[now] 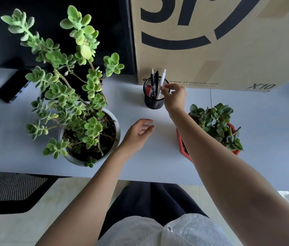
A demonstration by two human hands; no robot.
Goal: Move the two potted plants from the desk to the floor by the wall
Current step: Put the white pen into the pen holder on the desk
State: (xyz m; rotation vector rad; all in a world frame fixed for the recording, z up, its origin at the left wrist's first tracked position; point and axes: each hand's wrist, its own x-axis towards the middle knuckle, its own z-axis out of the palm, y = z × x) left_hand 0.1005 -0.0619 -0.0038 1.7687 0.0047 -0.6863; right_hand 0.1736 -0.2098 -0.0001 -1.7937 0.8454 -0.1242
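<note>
A tall leafy succulent in a round white pot stands on the white desk at the left. A smaller succulent in a red pot sits at the right, partly hidden by my right forearm. My left hand hovers over the desk between the two pots, fingers loosely apart and holding nothing. My right hand reaches to the black mesh pen holder, its fingertips pinching the white pen standing in it.
A large cardboard box stands at the back of the desk right behind the pen holder. A dark monitor and its black base fill the back left. A black mesh chair is at the lower left, over pale floor.
</note>
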